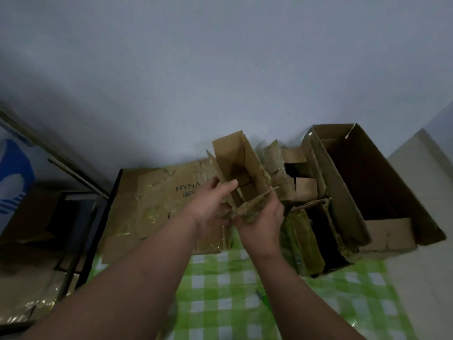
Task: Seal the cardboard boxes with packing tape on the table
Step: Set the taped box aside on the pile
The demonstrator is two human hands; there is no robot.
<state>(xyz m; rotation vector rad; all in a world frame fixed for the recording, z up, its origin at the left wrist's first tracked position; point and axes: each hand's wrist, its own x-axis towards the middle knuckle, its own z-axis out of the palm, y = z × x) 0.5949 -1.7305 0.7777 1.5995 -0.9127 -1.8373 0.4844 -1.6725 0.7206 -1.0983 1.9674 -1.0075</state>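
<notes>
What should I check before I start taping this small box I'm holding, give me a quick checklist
1. Both hands on the box: ok. The left hand and right hand hold the small cardboard box from either side.
2. Flaps closed: not ok. The top is open and the far flap stands up.
3. Packing tape within reach: cannot tell. No roll shows in the view.
4. Free hand for the tape: not ok. Both hands grip the box.
5. Flat spot to set it down: ok. The green checked tablecloth is bare just in front.
6. Old tape on the near flap: not ok. It looks crumpled and torn.
</notes>
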